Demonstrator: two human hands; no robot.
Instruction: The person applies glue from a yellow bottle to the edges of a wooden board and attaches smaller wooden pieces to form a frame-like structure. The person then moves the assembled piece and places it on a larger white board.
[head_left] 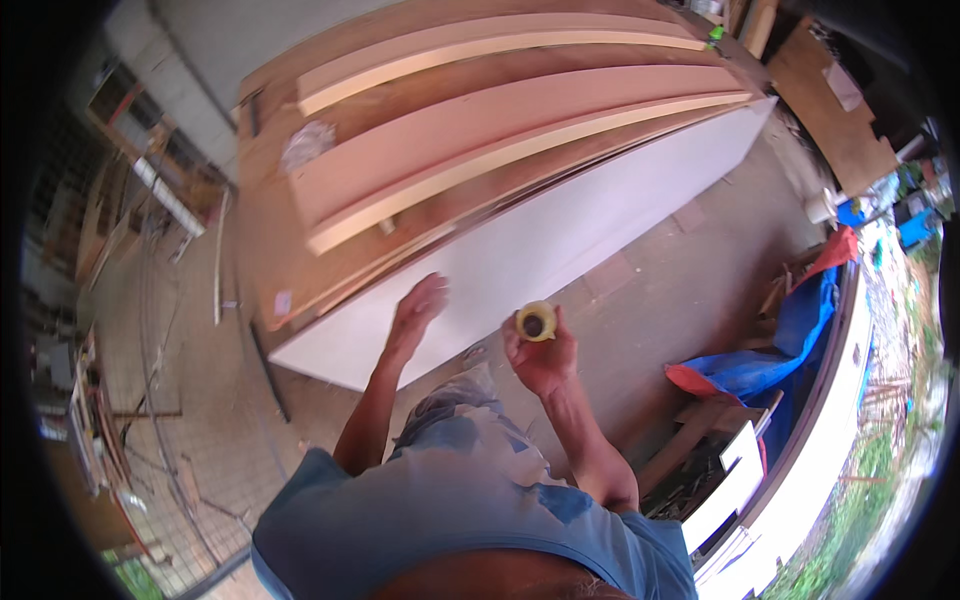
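Workshop floor, right fingers clasping yellow round object, left fingers blurred, state unclear

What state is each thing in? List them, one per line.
Left hand: blurred, seemingly empty
Right hand: gripping the yellow round thing
Yellow round thing: held, dark hollow facing the camera
White panel: lengthwise along the table
Two long boards: lying on the table, apart
Tarp: crumpled
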